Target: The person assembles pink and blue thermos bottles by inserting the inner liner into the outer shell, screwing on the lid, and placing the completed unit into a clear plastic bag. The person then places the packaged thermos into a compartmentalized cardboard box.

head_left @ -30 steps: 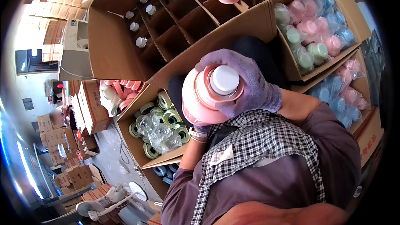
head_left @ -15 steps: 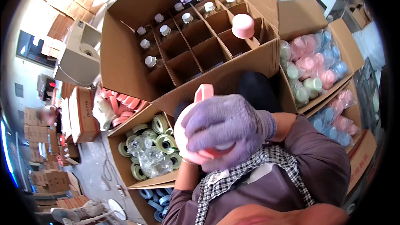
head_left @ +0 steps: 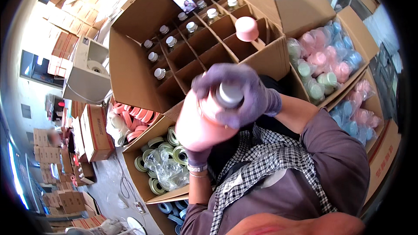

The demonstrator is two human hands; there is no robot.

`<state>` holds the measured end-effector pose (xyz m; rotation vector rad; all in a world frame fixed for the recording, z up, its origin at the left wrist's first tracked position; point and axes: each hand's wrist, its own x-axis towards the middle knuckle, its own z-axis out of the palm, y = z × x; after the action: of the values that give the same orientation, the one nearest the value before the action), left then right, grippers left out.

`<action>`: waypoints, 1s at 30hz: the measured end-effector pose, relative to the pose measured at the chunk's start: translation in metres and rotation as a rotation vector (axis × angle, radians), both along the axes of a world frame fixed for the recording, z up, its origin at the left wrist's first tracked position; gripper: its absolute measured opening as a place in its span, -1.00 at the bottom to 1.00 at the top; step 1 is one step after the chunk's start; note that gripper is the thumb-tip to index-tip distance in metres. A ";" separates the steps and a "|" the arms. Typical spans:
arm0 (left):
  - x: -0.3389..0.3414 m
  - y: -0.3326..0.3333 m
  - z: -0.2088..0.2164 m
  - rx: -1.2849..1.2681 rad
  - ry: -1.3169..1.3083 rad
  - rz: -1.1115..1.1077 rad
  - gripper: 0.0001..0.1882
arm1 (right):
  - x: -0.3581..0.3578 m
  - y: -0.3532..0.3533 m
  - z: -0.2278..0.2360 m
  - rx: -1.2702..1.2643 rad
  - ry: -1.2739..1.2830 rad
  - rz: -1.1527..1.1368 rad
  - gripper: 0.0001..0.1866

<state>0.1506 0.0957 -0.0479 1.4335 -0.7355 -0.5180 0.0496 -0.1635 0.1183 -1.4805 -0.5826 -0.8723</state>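
Printed lettering [head_left: 102, 141] on a left-side carton [head_left: 92, 124], red characters [head_left: 385, 162] on a right-side carton [head_left: 373, 184]

Beyond the held bottle [head_left: 202, 126], bottles [head_left: 191, 27] stand in a divided carton [head_left: 270, 57], with rings [head_left: 173, 135] in a box [head_left: 167, 197] at left and bagged pieces [head_left: 320, 60] in another [head_left: 358, 34] at right.

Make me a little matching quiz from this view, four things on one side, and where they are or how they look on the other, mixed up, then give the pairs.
Things:
1. Phone
2. Bottle
3. Green rings
4. Apron

Places, colours, states:
A. Partly covered by clear plastic
B. Black-and-white checks
C. Screen lit
D. Gripped by the gloved right hand

Pairs: 1-C, 2-D, 3-A, 4-B
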 end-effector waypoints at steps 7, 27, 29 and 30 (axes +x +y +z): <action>-0.008 0.010 0.008 -0.513 0.733 0.119 -0.27 | -0.021 -0.004 0.024 -0.071 0.048 -0.106 -0.30; -0.035 0.043 0.103 -0.400 0.079 0.400 -0.34 | -0.065 -0.033 -0.037 -0.402 0.396 -0.347 -0.31; -0.048 0.044 0.116 -0.298 -0.209 0.486 -0.37 | -0.063 -0.019 -0.081 -0.112 0.561 -0.233 -0.21; -0.047 0.045 0.120 -0.308 -0.258 0.536 -0.41 | -0.068 -0.009 -0.087 0.032 0.749 -0.061 -0.19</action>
<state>0.1031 0.1408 0.0723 1.3447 -0.5684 0.1915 -0.0185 -0.1721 0.0317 -1.6586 0.0345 -0.3153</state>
